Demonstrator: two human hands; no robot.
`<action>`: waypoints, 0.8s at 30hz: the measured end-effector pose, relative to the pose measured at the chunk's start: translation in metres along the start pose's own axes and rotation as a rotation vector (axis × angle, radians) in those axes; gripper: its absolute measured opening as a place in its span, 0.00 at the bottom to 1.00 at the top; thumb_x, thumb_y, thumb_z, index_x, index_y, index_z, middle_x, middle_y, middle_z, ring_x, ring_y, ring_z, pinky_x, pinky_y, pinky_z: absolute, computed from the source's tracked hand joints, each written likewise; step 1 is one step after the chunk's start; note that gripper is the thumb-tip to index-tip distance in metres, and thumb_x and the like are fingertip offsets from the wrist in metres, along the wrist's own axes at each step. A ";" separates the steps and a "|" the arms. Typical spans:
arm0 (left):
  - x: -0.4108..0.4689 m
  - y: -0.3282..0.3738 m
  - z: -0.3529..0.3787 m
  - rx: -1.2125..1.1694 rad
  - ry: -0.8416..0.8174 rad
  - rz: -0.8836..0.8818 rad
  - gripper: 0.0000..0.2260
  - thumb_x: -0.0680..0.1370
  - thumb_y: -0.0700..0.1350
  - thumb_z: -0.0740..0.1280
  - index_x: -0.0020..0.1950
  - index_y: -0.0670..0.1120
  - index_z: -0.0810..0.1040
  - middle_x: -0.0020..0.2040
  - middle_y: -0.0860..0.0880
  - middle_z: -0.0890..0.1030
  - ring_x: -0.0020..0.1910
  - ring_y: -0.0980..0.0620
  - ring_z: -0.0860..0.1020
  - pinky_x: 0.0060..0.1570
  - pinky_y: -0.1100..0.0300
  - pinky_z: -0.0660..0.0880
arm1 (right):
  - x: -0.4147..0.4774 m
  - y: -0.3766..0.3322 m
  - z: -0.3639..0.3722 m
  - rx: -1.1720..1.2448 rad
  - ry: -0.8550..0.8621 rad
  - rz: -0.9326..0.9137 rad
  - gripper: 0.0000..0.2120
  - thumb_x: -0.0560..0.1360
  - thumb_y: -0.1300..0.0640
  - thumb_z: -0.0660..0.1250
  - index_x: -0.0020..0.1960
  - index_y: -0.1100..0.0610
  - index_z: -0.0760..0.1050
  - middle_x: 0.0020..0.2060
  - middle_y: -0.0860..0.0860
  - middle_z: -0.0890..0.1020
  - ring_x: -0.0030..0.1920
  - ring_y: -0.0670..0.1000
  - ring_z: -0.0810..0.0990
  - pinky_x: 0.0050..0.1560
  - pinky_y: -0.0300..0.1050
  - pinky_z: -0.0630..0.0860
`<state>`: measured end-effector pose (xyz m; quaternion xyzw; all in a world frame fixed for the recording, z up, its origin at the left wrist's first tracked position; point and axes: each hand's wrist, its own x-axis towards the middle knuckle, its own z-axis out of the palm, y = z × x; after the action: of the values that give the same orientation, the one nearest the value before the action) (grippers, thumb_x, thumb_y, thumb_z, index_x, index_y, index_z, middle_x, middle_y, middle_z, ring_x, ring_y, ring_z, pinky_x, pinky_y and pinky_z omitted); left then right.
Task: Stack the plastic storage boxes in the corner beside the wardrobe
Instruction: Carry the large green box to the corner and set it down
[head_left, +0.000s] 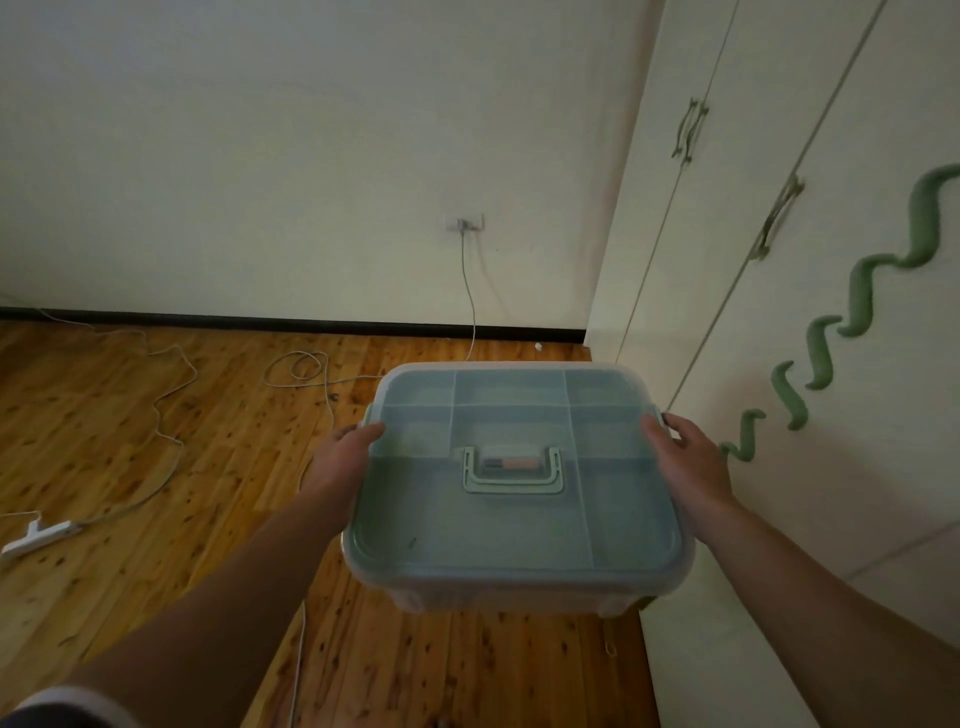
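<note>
**Storage box carried at the wardrobe's side**

A person holds a clear plastic storage box (514, 525) between both hands over the wooden floor (130, 415), just beside the white wardrobe (779, 338) and short of the corner where it meets the wall (260, 156). The left hand (345, 457) grips the box's left edge, thumb laid on the lid; the right hand (685, 462) clasps the right edge the same way, its fingers wrapped out of sight round the side. A pale green handle (513, 470) lies flat on the bluish lid. Behind, a cable (470, 296) drops from a wall socket (465, 223) and loops over the boards; a white power strip (36, 538) lies at far left. Green wavy trims (862, 296) run across the wardrobe door.
</note>
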<state>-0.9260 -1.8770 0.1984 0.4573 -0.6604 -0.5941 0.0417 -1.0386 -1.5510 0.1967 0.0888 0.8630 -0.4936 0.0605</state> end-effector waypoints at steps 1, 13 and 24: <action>0.010 0.004 0.005 -0.002 -0.006 0.004 0.19 0.78 0.53 0.65 0.68 0.50 0.74 0.58 0.48 0.78 0.52 0.47 0.76 0.45 0.48 0.75 | 0.009 -0.003 0.003 -0.004 0.000 0.000 0.26 0.77 0.38 0.58 0.70 0.49 0.68 0.63 0.54 0.76 0.60 0.57 0.75 0.59 0.57 0.73; 0.154 0.087 0.059 0.048 -0.077 0.037 0.22 0.78 0.54 0.65 0.71 0.50 0.71 0.63 0.46 0.76 0.55 0.45 0.76 0.54 0.42 0.75 | 0.147 -0.052 0.049 -0.001 0.079 0.042 0.26 0.75 0.38 0.61 0.69 0.48 0.70 0.61 0.53 0.77 0.54 0.54 0.76 0.51 0.48 0.71; 0.272 0.172 0.101 0.044 -0.136 0.081 0.23 0.78 0.53 0.65 0.72 0.48 0.70 0.63 0.45 0.76 0.56 0.44 0.75 0.50 0.45 0.74 | 0.260 -0.101 0.091 0.062 0.122 0.056 0.26 0.73 0.39 0.65 0.68 0.49 0.71 0.58 0.54 0.79 0.54 0.56 0.78 0.56 0.54 0.75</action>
<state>-1.2390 -2.0008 0.1782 0.3896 -0.6925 -0.6071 0.0110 -1.3124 -1.6549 0.1859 0.1447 0.8466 -0.5118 0.0189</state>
